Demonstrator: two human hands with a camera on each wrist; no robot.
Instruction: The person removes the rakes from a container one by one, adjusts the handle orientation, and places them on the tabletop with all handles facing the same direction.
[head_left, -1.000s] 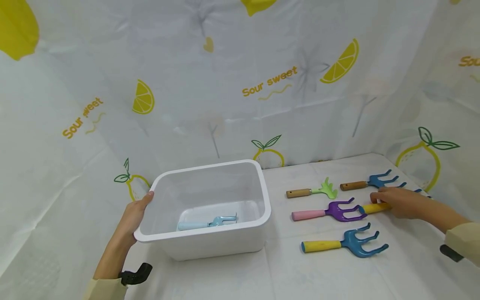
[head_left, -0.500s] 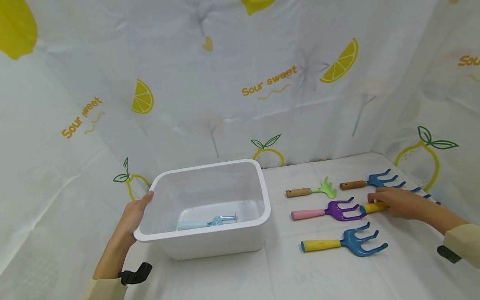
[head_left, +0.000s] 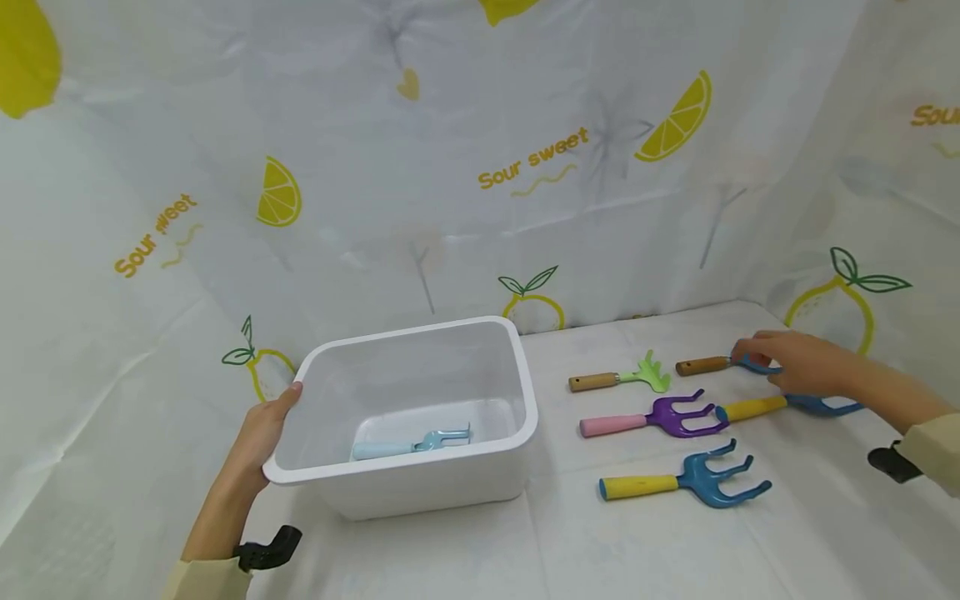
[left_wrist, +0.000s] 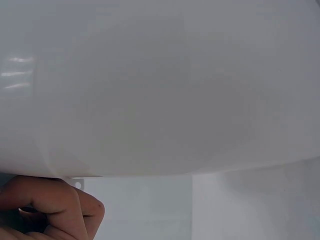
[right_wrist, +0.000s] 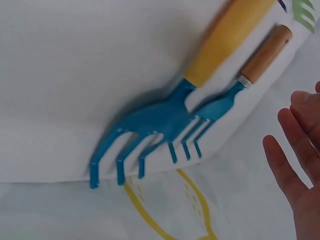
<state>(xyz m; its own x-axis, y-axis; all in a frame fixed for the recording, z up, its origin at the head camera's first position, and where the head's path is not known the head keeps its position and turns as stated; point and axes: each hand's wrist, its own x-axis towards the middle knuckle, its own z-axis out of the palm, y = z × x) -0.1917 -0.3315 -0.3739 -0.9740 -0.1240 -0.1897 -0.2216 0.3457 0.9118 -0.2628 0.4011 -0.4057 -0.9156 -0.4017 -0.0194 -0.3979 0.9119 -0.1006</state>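
My left hand (head_left: 262, 433) grips the left rim of a white plastic tub (head_left: 420, 492). In the left wrist view, its curled fingers (left_wrist: 55, 205) show beside the tub wall (left_wrist: 150, 90). A light-blue hand rake (head_left: 405, 447) lies inside the tub. My right hand (head_left: 802, 362) is over the tines of a blue hand rake with a wooden handle (head_left: 703, 365), partly covering them. The right wrist view shows its fingers spread and apart from that wooden-handled rake (right_wrist: 265, 55). Nearer me lies a blue rake with a yellow handle (head_left: 753, 407), its tines partly hidden by the forearm.
A green hand rake (head_left: 600, 381) with a wooden handle lies right of the tub. In front of it are a purple rake with a pink handle (head_left: 611, 425) and another yellow-handled blue rake (head_left: 637, 487). A lemon-print sheet (head_left: 420, 208) hangs behind the table.
My right hand has left the yellow handle and moved back to the wooden-handled blue rake. The yellow-handled rake stays on the table. My left hand keeps its grip on the tub.
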